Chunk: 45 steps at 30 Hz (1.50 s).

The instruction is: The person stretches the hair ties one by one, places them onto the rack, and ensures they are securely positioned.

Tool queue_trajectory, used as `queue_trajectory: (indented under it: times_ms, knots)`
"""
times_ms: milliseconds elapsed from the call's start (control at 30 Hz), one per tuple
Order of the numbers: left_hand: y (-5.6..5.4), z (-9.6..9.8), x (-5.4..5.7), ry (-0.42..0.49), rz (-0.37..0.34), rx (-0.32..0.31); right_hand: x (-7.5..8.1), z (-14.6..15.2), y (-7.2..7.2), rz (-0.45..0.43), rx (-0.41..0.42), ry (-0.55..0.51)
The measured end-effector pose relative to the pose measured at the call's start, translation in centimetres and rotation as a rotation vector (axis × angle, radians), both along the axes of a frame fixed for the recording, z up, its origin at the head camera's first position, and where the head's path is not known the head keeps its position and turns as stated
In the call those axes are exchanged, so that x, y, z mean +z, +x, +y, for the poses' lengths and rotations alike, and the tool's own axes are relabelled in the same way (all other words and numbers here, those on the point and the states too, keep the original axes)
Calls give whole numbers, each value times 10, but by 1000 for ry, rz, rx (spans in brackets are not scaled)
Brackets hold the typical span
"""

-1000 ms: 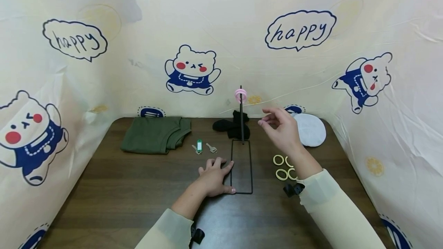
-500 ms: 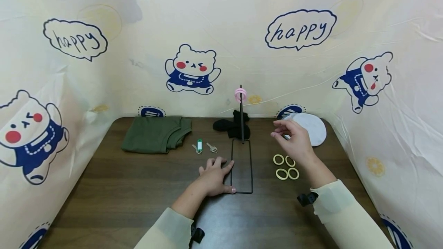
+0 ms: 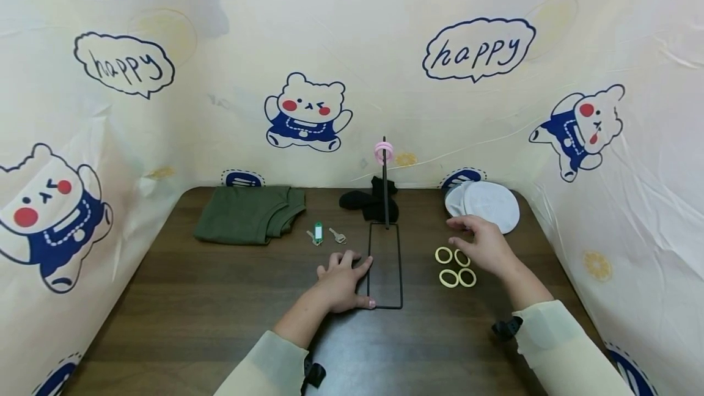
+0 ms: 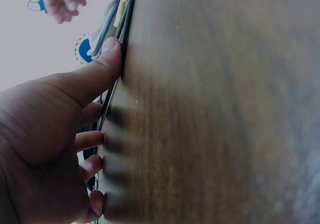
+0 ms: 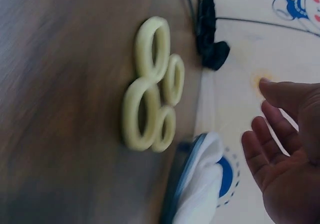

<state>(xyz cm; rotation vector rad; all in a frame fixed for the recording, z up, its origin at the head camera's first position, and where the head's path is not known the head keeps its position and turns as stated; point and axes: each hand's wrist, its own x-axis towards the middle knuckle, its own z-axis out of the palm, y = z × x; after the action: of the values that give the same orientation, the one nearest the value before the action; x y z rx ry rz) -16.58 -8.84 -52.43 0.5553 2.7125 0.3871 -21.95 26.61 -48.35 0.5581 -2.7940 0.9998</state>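
My left hand (image 3: pixel 342 285) rests on the table with fingers spread, its thumb and index finger touching the near left side of a black wire stand's rectangular base (image 3: pixel 401 267). From the far end of that base rises a thin black upright (image 3: pixel 385 194), with pink rings (image 3: pixel 384 151) near its top. My right hand (image 3: pixel 484 245) hovers beside several pale yellow rings (image 3: pixel 448 278) on the table, thumb and fingers parted and nothing between them. In the right wrist view the yellow rings (image 5: pixel 141 114) lie in a close cluster, apart from the right hand (image 5: pixel 290 144).
Black socks (image 3: pixel 363 200) lie behind the stand. White round cloth-like items (image 3: pixel 492 206) sit at the back right, beyond the right hand. Two keys, one with a green tag (image 3: pixel 318 233), lie left of the stand, near a folded dark green garment (image 3: pixel 247 216). Printed fabric walls surround the table.
My right hand has moved from beside the upright, right and down toward the yellow rings, its fingers parting. The left hand stays on the base.
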Motion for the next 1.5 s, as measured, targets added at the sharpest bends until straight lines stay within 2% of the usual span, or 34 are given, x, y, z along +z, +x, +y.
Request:
queue_trajectory:
  times_ms: [133, 300, 567, 733, 1200, 1500]
  knots:
    - [1, 0, 1, 2, -4, 4, -11, 13, -1, -96, 23, 67]
    - [1, 0, 2, -2, -6, 9, -21, 24, -2, -174, 58, 106]
    - [0, 0, 5, 1, -3, 5, -27, 34, -4, -294, 72, 175]
    - [1, 0, 7, 4, -1, 3, -32, 37, -5, -289, 84, 204]
    - [3, 1, 2, 6, 7, 1, -40, 38, -8, -277, 65, 214]
    - [3, 0, 1, 5, 9, 6, -33, 35, -9, -250, 3, 220]
